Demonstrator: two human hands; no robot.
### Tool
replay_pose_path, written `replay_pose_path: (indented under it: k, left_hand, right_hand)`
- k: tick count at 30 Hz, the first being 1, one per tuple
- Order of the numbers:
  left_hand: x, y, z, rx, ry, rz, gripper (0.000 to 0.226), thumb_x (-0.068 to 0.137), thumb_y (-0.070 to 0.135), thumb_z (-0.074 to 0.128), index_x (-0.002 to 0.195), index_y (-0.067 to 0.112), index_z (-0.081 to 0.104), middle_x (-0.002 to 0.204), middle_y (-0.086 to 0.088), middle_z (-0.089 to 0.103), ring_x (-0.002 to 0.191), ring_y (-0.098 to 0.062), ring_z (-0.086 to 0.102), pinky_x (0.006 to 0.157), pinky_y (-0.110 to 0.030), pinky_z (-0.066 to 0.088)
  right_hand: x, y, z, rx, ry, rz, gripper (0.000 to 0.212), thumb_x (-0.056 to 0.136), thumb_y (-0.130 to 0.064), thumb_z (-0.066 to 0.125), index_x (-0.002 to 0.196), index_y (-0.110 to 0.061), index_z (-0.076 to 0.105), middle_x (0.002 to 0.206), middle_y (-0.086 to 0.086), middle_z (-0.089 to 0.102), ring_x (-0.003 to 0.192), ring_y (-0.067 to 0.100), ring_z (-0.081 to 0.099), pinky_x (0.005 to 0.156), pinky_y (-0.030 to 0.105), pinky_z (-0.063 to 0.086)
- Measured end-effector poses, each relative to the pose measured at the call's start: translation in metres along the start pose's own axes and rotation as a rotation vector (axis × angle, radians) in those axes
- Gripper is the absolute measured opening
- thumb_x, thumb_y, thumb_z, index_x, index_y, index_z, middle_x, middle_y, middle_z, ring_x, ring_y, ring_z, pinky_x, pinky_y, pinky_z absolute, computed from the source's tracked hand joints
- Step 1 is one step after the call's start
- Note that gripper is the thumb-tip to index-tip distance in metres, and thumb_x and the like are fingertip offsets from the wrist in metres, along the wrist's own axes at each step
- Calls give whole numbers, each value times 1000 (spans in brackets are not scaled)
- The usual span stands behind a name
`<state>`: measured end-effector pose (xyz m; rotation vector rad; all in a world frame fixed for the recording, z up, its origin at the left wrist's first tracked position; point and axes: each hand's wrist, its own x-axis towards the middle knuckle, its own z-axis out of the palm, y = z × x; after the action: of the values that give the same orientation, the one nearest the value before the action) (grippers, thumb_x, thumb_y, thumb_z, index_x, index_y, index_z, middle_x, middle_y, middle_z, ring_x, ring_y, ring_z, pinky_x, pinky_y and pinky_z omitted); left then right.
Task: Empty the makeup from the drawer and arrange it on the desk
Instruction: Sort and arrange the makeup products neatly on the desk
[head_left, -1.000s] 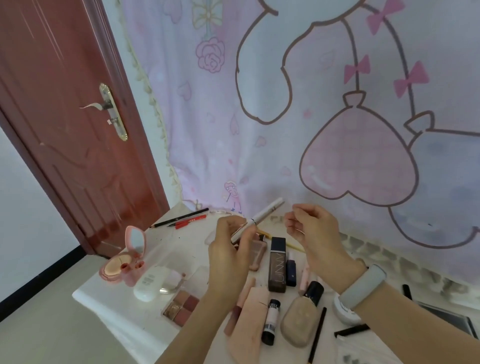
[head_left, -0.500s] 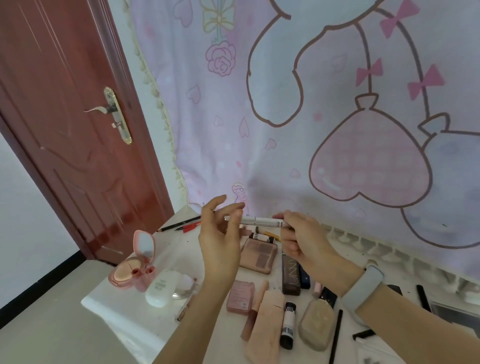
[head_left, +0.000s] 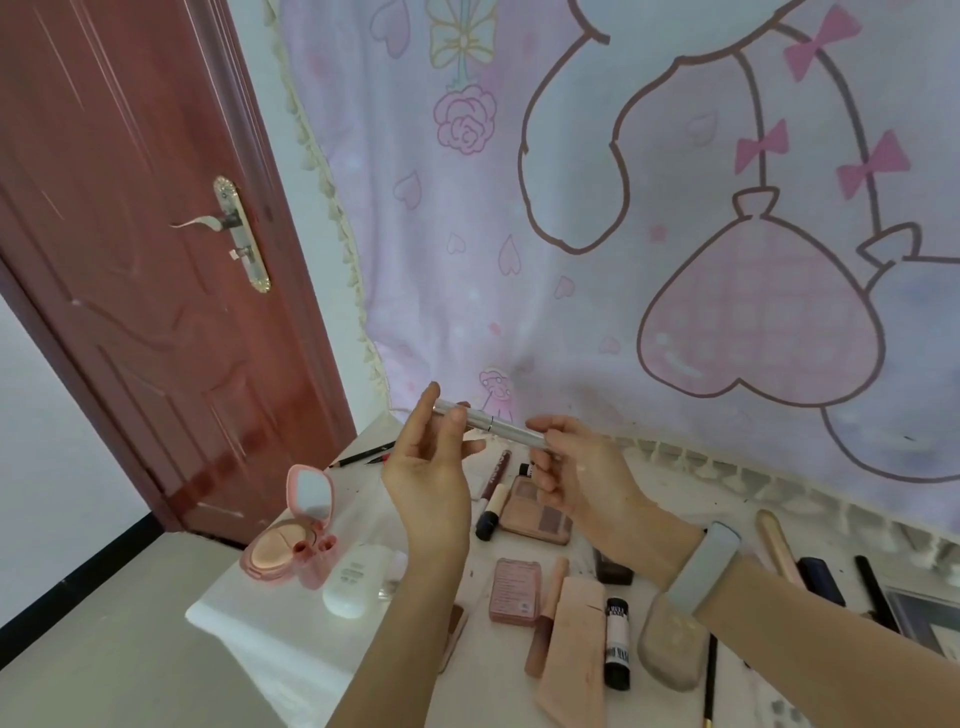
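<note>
A slim silver-white makeup pen (head_left: 496, 425) is held level above the white desk (head_left: 270, 629). My right hand (head_left: 576, 473) pinches its right end. My left hand (head_left: 428, 467) pinches its left end between thumb and fingertips, palm facing me. Below on the desk lie a pink eyeshadow palette (head_left: 540, 514), a pink blush compact (head_left: 514, 590), a beige foundation bottle (head_left: 670, 649), a black-and-white tube (head_left: 617, 642) and several pencils and lip sticks. The drawer is not in view.
An open pink mirror compact (head_left: 291, 540) and a white bottle (head_left: 353, 579) sit near the desk's left corner. A black pencil (head_left: 361, 457) lies at the back. A red-brown door (head_left: 135, 260) stands left; a pink cartoon curtain (head_left: 623, 208) hangs behind the desk.
The pen passed from my left hand alone to both hands and now lies level. Both hands rose. The camera tilted down a little and moved closer.
</note>
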<state>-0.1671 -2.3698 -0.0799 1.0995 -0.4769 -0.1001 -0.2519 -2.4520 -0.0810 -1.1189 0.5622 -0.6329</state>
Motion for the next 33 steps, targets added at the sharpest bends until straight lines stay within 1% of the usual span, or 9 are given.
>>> replay_pose_path:
  k: [3, 7, 12, 15, 20, 21, 24, 28, 33]
  left_hand:
    - [7, 1, -8, 84, 29, -4, 11, 82, 11, 66, 78, 14, 57, 61, -1, 62, 57, -11, 61, 52, -18, 48]
    - [5, 3, -18, 171, -69, 3, 24, 86, 16, 62, 73, 9, 43, 47, -5, 53, 41, -11, 49, 46, -19, 41]
    - [14, 5, -33, 375, -165, -48, 46, 92, 25, 52, 54, 9, 32, 38, -5, 36, 36, -14, 34, 49, -22, 36]
    - [16, 9, -42, 496, -207, -105, 49, 94, 23, 46, 50, 4, 41, 41, -12, 43, 31, -7, 35, 43, -13, 35]
    - [16, 9, -52, 795, -612, 108, 11, 89, 30, 58, 97, 24, 53, 93, 9, 53, 63, -4, 51, 59, -14, 41]
    - [15, 4, -55, 887, -699, 231, 26, 87, 27, 62, 110, 26, 49, 99, 11, 48, 69, -5, 48, 64, -16, 40]
    - [22, -3, -59, 1161, -799, 500, 18, 91, 20, 55, 108, 14, 53, 101, 0, 54, 80, -18, 51, 65, -26, 38]
    - [46, -3, -65, 1329, -1024, 133, 30, 97, 34, 41, 105, 12, 59, 102, -1, 47, 101, -19, 47, 85, -31, 39]
    - [76, -10, -74, 1343, -881, 44, 29, 95, 30, 48, 77, 9, 58, 85, -1, 43, 97, -22, 44, 81, -29, 35]
  right_hand:
    - [-3, -3, 0, -152, -5, -119, 22, 92, -1, 41, 87, -15, 57, 70, 8, 47, 50, 16, 40, 44, 23, 27]
    - [-1, -11, -1, -329, -16, -31, 35, 98, -37, 38, 89, -13, 62, 56, 3, 51, 35, 12, 32, 37, 20, 22]
    - [-3, -7, -3, -422, -79, -152, 23, 96, -8, 41, 96, -19, 60, 70, 5, 46, 45, 11, 35, 41, 20, 29]
    - [-8, -8, -6, -813, -218, -328, 34, 94, -1, 42, 107, -27, 59, 87, -4, 50, 62, 12, 49, 59, 21, 41]
    - [-6, -8, -7, -1466, -387, -479, 19, 98, -18, 38, 102, -12, 56, 82, -4, 52, 67, 4, 42, 62, 23, 30]
    - [-4, -8, -8, -1480, -394, -467, 19, 99, -19, 37, 101, -12, 54, 78, -6, 49, 66, 5, 42, 59, 22, 31]
    - [3, -12, -15, -1639, -379, -549, 20, 99, -20, 36, 110, -17, 52, 88, -6, 52, 78, 12, 50, 67, 23, 39]
    - [23, -16, -35, -1835, -300, -751, 28, 98, -18, 40, 124, -23, 50, 116, -5, 53, 104, 13, 47, 80, 22, 31]
    - [58, -2, -42, -1716, -188, -813, 25, 95, -17, 45, 114, -14, 61, 112, 4, 53, 103, 22, 49, 81, 32, 34]
